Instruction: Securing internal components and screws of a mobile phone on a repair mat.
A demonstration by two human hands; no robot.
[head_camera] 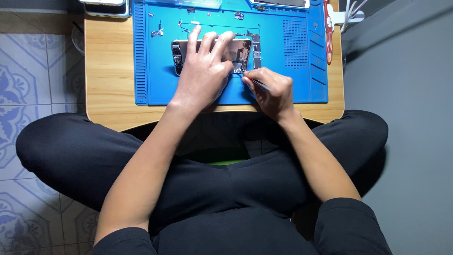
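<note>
Our left hand (204, 71) presses flat on the opened phone (214, 55); our right hand (271, 92) has its grip pinched on tweezers (260, 84) over the blue mat (292, 56).

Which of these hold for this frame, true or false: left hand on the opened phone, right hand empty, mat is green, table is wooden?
1. The left hand lies flat on the opened phone. True.
2. The right hand is empty. False: it pinches thin tweezers at the phone's lower edge.
3. The work mat is green. False: it is blue.
4. The mat sits on a small wooden table. True.
</note>
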